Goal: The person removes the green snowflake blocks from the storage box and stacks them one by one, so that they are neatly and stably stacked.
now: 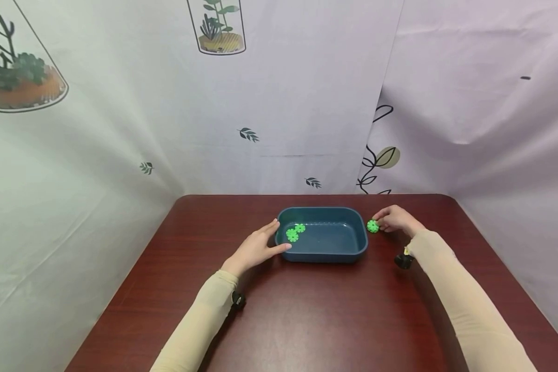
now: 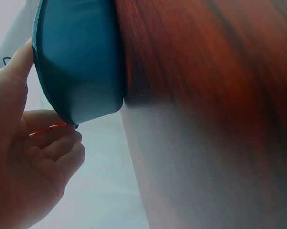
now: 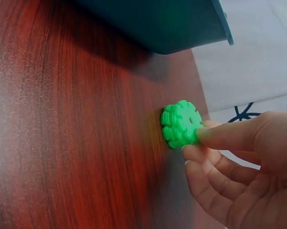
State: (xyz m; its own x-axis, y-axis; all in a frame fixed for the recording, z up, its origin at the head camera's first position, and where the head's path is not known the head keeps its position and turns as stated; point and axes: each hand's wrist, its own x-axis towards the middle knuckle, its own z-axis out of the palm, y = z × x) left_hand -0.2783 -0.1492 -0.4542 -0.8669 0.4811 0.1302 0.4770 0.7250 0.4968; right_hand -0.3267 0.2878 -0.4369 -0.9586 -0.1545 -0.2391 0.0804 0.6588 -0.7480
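Note:
A dark blue-green rectangular tray (image 1: 320,257) sits on the table. Inside its left end lie several green notched plastic discs (image 1: 292,235). My left hand (image 1: 254,249) rests on the tray's left end, thumb at the front rim and fairly straight fingers along the side rim; in the left wrist view, thumb and fingertips touch the rim from outside. To the right of the tray, my right hand (image 1: 397,219) pinches a small stack of green notched discs (image 3: 182,124) between thumb and fingers. That stack is close to the tabletop; whether it touches is unclear.
The dark red-brown wooden table (image 1: 335,315) extends toward me, its back edge near the tray. A pale printed cloth (image 1: 279,103) hangs behind and along both sides. Black devices (image 1: 403,260) are strapped at both wrists.

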